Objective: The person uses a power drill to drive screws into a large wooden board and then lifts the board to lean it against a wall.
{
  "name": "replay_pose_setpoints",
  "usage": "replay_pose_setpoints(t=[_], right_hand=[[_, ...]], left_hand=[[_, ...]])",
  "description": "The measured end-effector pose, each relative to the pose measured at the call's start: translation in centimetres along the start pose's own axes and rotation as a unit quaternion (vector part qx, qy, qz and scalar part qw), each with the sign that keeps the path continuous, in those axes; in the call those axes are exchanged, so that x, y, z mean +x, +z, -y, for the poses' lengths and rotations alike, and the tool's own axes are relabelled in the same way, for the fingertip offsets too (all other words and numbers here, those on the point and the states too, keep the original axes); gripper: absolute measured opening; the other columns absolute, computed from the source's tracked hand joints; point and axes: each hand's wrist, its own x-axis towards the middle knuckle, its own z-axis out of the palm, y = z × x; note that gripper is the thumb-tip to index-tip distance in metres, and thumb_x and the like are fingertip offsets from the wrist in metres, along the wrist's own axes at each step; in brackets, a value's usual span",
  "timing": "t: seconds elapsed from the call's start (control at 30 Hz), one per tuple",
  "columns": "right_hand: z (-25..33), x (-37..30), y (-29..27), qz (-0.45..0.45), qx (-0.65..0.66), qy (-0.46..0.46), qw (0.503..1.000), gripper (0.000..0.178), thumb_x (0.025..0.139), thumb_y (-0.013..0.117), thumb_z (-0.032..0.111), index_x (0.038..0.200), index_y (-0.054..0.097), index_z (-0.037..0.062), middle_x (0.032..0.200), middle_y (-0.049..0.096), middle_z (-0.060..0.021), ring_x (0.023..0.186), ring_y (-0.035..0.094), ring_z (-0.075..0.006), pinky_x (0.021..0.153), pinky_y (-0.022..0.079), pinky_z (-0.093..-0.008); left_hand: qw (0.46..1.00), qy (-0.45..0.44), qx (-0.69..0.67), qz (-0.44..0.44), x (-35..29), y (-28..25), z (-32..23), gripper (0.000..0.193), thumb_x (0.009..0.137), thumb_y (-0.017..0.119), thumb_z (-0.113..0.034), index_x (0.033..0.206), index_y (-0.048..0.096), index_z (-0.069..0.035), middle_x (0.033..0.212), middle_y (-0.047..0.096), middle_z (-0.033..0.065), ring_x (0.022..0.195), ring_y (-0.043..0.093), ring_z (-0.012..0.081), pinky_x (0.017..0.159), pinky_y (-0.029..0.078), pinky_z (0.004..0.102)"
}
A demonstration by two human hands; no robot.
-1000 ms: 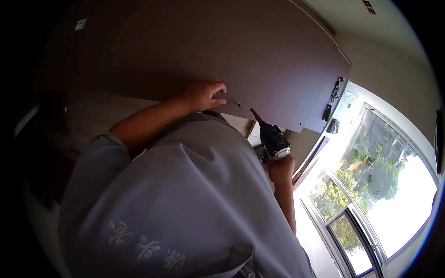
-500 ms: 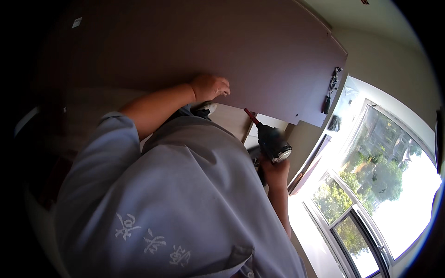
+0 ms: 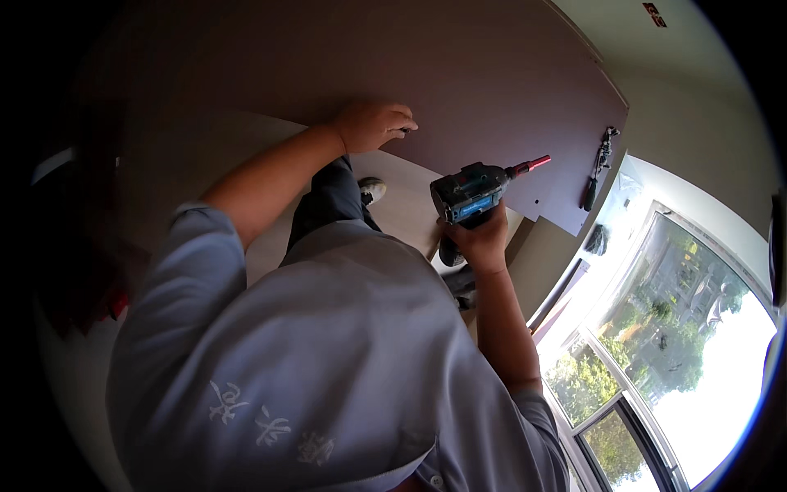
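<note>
A cordless drill (image 3: 470,197), black and blue with a red-tipped bit (image 3: 534,163), is gripped by its handle in my right hand (image 3: 485,238). Its bit points right, over the large brown board (image 3: 484,90). My left hand (image 3: 370,127) rests at the board's near edge with the fingers curled in. Something small and dark shows between those fingertips, too small to name. On the board's right end lie a black-handled screwdriver (image 3: 589,193) and some small metal parts (image 3: 605,152) beside it. A small dark hole (image 3: 537,202) shows near the board's corner.
A window (image 3: 656,328) with a pale frame is on the right, past the board's end. Below the board, the pale floor (image 3: 270,164) and my shoe (image 3: 372,190) are visible. A red item (image 3: 117,303) sits in shadow at the left.
My right hand has raised the drill and turned it, so its bit swings from pointing up-left to pointing right. My left hand stays at the board's edge.
</note>
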Motion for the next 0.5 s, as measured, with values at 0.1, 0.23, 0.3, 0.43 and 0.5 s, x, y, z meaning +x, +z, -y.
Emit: replay_pose_setpoints(t=[0.1, 0.23, 0.3, 0.43, 0.5], right_hand=[[-0.4, 2.0, 2.0, -0.046, -0.139, -0.039, 0.988, 0.077, 0.067, 0.095, 0.021, 0.128, 0.051, 0.0035, 0.114, 0.071, -0.0161, 0.102, 0.072, -0.0315, 0.09, 0.057, -0.0388], [-2.9, 4.2, 2.6, -0.095, -0.21, -0.14, 0.963, 0.084, 0.066, 0.097, 0.027, 0.131, 0.048, 0.0047, 0.113, 0.07, -0.019, 0.102, 0.071, -0.0391, 0.087, 0.058, -0.0443], [-2.6, 5.3, 2.8, -0.116, -0.241, -0.216, 0.939, 0.087, 0.066, 0.097, 0.029, 0.132, 0.047, 0.0046, 0.112, 0.07, -0.0195, 0.101, 0.071, -0.0407, 0.084, 0.058, -0.0465], [-1.4, 6.3, 2.5, -0.124, -0.287, -0.181, 0.932, 0.079, 0.068, 0.097, 0.022, 0.129, 0.051, 0.0016, 0.119, 0.067, -0.019, 0.107, 0.07, -0.0361, 0.09, 0.057, -0.0424], [-1.8, 7.2, 2.4, -0.129, -0.261, -0.224, 0.93, 0.079, 0.067, 0.098, 0.021, 0.129, 0.053, 0.0017, 0.12, 0.068, -0.0173, 0.11, 0.07, -0.0336, 0.092, 0.057, -0.0398]], left_hand=[[0.988, -0.13, -0.043, -0.074, -2.2, -2.0, -2.7, 0.014, 0.093, 0.076, -0.02, 0.095, 0.071, -0.006, 0.09, 0.068, 0.0062, 0.081, 0.065, 0.0198, 0.074, 0.053, 0.0351], [0.89, -0.411, -0.193, -0.047, -8.0, -2.6, -3.7, 0.032, 0.102, 0.068, -0.037, 0.098, 0.067, -0.005, 0.088, 0.063, 0.0035, 0.076, 0.058, 0.0142, 0.071, 0.049, 0.0328], [0.819, -0.476, -0.312, -0.07, -11.6, 0.7, -0.7, 0.044, 0.101, 0.064, -0.052, 0.103, 0.063, -0.009, 0.086, 0.059, 0.0004, 0.062, 0.046, 0.0092, 0.055, 0.039, 0.0291], [0.612, -0.537, -0.557, -0.163, -9.2, 1.0, -2.2, 0.054, 0.094, 0.067, -0.065, 0.104, 0.06, -0.012, 0.088, 0.055, -0.0001, 0.053, 0.03, 0.0061, 0.047, 0.025, 0.0261], [0.585, -0.53, -0.581, -0.2, -8.4, 1.9, -1.3, 0.054, 0.094, 0.068, -0.064, 0.105, 0.06, -0.011, 0.088, 0.055, -0.0002, 0.053, 0.03, 0.0059, 0.047, 0.025, 0.0264]])
